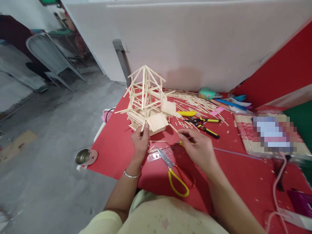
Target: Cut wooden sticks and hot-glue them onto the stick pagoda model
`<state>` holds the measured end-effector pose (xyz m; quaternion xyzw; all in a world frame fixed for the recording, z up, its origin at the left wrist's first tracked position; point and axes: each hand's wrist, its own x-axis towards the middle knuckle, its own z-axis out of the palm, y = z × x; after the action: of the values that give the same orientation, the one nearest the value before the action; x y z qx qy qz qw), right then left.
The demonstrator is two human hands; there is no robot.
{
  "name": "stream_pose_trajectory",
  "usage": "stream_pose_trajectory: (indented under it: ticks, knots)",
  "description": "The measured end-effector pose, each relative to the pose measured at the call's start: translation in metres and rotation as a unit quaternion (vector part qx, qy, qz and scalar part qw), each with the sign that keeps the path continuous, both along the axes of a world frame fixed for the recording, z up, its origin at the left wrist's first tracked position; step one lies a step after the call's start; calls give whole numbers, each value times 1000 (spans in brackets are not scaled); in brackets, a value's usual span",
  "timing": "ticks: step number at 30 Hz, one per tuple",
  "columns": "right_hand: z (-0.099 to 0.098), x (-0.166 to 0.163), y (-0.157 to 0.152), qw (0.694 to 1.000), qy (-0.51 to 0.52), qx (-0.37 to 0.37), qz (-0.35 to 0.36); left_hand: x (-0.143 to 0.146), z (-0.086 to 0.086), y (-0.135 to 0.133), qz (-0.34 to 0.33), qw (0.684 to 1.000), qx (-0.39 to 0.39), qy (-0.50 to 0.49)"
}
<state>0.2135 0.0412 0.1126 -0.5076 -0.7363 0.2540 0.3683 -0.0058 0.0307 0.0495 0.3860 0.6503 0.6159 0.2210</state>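
From my head view, I see the left hand (140,139) with thumb and fingers pinched on the near edge of the stick model (145,94), which stands on the red tabletop (109,156). The right hand (198,148) holds a thin stick (174,128) between fingertips, its end just beside the model; scissors (178,178) lie between the forearms, blades over a clear ruler (154,156)

- Wooden-stick model (157,123) is showing a matt, ribbed surface.
- Scissors (170,165) are gleaming with metal blades and smooth plastic handles.
- Bracelet (132,176) is glinting in polished metal.
- Mug (91,158) is shining with bare metal inside.
- Floor (57,130) is looking matt and concrete-like.
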Motion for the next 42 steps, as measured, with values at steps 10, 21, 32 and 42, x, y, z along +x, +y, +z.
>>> stream_pose_trajectory:
  ticks: [10,21,32,42]
  knots:
    - [10,-62,-32,983,18,161,84,11,24,-45,-112,957,4,-268]
    - [-13,-49,-53,981,-22,159,105,32,31,-64,-147,918,-12,-368]
    - [-7,0,-55,994,69,58,66,69,27,-78,-224,955,-15,-193]
    - [-20,17,-52,980,184,-21,77,96,39,-82,-239,946,-55,-209]
